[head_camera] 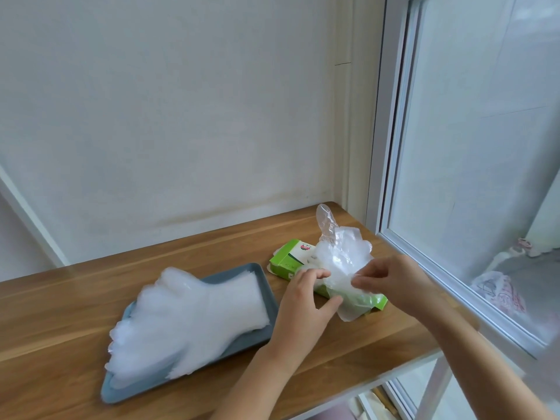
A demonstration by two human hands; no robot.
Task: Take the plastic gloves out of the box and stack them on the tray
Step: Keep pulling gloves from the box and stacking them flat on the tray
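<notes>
The left hand point(304, 298), fingers curled, clasps the green cardboard box point(286, 260) to steady it on the wooden desk point(60, 313), while the right hand point(394, 280), fingers pinched, holds a clear plastic glove point(339, 253) half out of the box, apparently destined for the white glove stack point(194, 313) on the grey-blue tray point(127, 392).

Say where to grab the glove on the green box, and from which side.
Pinch the glove by its flat cuff edge, coming from the right as the right hand does: the cuff drapes free over the box; its fingers stand up behind.
</notes>
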